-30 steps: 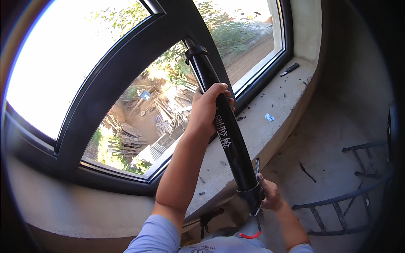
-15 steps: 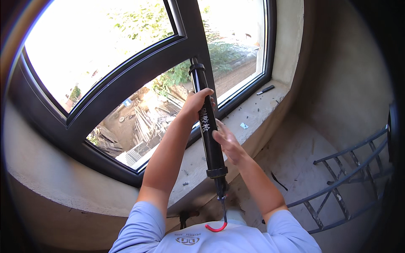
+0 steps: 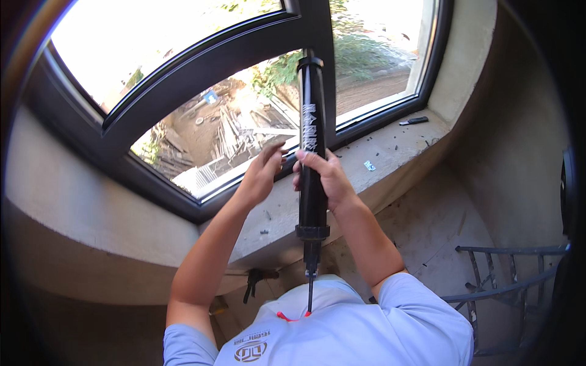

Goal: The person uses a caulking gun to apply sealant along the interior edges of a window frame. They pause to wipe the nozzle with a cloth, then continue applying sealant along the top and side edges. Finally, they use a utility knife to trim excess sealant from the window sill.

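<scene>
A long black caulking gun (image 3: 313,207) stands lengthwise in front of me, its nozzle end up by the dark window frame (image 3: 244,43). Its rod comes down to my shirt and ends in a red hooked handle (image 3: 293,316). My right hand (image 3: 329,177) is wrapped round the barrel at about mid-length, thumb across the front. Just left of the barrel, my left hand (image 3: 262,174) is off it, fingers loosely bent and apart, holding nothing. Whether the nozzle tip touches the frame, I cannot tell.
The concrete sill (image 3: 360,149) carries a utility knife (image 3: 414,121), a small foil-like scrap (image 3: 369,165) and bits of debris. A dark metal ladder (image 3: 488,293) stands at lower right. Under the sill's edge is a black tool-like object (image 3: 256,279). Outside lie wooden planks (image 3: 238,116).
My left hand has let go of the upper barrel and dropped to its left. My right hand, open beside the barrel before, now grips it. The gun's barrel has turned and become more upright.
</scene>
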A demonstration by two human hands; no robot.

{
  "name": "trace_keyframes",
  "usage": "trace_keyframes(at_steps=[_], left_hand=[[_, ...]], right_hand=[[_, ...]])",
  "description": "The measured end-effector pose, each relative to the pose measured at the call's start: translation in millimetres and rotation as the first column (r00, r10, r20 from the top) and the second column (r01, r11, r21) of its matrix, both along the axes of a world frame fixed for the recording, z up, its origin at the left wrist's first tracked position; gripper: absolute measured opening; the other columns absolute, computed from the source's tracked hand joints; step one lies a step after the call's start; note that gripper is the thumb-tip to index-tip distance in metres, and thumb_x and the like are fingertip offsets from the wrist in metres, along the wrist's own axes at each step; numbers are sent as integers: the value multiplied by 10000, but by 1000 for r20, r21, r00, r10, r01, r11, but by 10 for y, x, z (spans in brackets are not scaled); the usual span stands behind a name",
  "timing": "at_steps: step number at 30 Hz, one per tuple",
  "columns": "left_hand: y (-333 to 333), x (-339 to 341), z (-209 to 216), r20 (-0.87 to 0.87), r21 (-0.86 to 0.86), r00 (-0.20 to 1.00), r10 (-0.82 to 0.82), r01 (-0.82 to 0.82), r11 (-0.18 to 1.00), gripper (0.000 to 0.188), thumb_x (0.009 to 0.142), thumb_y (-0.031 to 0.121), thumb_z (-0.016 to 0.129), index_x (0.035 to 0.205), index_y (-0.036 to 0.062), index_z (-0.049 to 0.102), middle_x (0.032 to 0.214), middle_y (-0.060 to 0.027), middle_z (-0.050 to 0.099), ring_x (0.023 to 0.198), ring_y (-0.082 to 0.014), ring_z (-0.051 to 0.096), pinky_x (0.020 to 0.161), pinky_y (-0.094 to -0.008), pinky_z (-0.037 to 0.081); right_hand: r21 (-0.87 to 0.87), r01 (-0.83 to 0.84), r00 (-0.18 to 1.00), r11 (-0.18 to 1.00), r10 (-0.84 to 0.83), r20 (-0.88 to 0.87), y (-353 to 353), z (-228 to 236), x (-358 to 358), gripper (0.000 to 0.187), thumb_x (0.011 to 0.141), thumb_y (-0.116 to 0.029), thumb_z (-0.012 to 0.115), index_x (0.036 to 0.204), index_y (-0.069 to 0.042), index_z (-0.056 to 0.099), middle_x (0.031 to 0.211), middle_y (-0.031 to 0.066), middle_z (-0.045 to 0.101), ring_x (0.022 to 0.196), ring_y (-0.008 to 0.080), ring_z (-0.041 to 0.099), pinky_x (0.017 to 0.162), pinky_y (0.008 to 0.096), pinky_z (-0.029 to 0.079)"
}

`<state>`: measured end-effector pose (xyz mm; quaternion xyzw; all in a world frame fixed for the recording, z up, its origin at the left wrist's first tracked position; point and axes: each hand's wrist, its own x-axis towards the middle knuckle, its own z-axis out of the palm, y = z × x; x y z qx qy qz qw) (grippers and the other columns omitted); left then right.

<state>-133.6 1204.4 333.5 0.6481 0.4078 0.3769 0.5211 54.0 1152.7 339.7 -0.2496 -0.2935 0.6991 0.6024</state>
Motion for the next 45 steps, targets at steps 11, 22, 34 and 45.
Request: trace_keyframes(at_steps=[11,22,34,45], left_hand=[[-2032,-1014,-1032,-442,197,897,-25,125,972,876,919,204,742,1622,84,234,1572,-234,392,1464,-384,391,1202,-431,331],[-1613,-696,-1100,93,350,978,189,-209,913,865,801,173,885,1525,35,433,1515,-158,486,1389,-292,494,1162,-394,388],[-1606,-448,-848,262,299,935,241,-316,900,448,1002,288,640,1391,77,571,1302,-130,654,1216,-231,607,1075,-412,443],[-1571,-500,-781,351,183,898,266,-345,921,753,931,529,706,1397,-19,486,1317,-186,613,1300,-328,572,1153,-508,405]], right_hand=[[-15,99,994,995,-98,50,116,90,-510,331,932,-250,731,1053,15,572,839,125,613,609,228,662,551,385,585],[-62,113,993,992,-111,40,300,259,-942,378,907,-339,730,908,6,576,764,108,614,675,269,673,626,389,587],[-28,-68,939,997,55,-338,305,234,-1026,326,943,-305,662,1102,-62,513,902,144,637,795,283,655,820,433,575],[56,-40,990,998,47,-130,1330,463,-346,370,972,-371,651,976,-8,582,833,125,658,829,281,723,855,407,609]])
